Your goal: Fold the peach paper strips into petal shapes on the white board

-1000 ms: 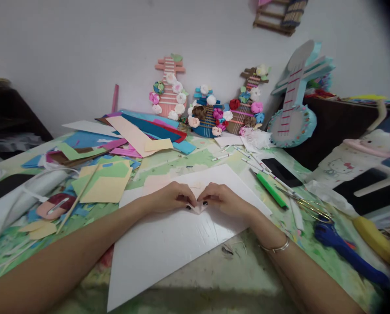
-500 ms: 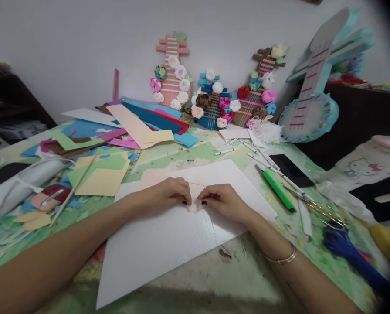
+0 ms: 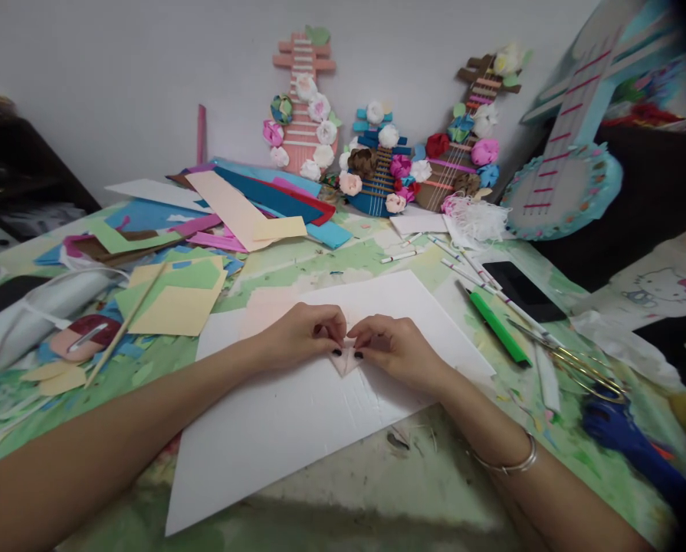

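Note:
A small pale pink piece of paper (image 3: 343, 363) is pinched between my two hands, its lower part folded to a point. My left hand (image 3: 306, 331) grips its left side between thumb and fingers. On the other side, my right hand (image 3: 397, 346) is closed on the right edge, thumb close to the left thumb. Fingers cover the paper's upper part. Beneath both hands lies a large white sheet (image 3: 251, 452). A paler pink sheet (image 3: 265, 303) shows at its back edge, behind my left hand.
Coloured paper (image 3: 228, 199) is heaped at back left. Decorated cardboard instruments (image 3: 302, 138) lean on the wall. To the right lie a green cutter (image 3: 499, 328), gold-handled scissors (image 3: 589, 368), a phone (image 3: 523, 290) and a blue-handled tool (image 3: 612, 422). A thin stick (image 3: 125, 326) lies left.
The pink paper's lower end has gone from loosely curled to a folded point. My thumbs have come closer together. The camera view has shifted slightly.

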Demonstrator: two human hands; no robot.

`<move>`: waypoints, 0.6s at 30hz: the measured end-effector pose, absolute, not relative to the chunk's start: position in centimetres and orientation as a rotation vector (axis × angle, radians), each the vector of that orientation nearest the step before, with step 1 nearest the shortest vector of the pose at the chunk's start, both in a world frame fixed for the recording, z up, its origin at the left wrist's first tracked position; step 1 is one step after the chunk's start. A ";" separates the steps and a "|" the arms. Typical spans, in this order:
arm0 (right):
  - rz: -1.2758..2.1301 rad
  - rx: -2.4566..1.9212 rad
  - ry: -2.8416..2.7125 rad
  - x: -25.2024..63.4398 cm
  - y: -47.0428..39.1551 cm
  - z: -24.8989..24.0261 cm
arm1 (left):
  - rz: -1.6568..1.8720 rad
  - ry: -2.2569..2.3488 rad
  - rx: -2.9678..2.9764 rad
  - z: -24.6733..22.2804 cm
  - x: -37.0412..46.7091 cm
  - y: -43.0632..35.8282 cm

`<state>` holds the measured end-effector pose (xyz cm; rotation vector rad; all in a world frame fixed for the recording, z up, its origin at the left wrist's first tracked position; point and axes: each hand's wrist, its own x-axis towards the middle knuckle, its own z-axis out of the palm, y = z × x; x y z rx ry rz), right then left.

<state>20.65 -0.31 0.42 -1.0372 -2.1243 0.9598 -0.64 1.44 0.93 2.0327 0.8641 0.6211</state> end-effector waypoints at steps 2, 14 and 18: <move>0.930 -1.051 -2.158 20.8 -0.4 0.9 | 0.597 0.854 2.009 0.8 -0.7 1.4; 0.894 -1.031 -2.215 20.4 -0.6 1.4 | 0.585 0.887 1.935 1.0 -0.6 1.0; 0.880 -1.007 -2.214 20.4 -0.9 1.6 | 0.616 0.895 1.902 0.9 -0.5 1.0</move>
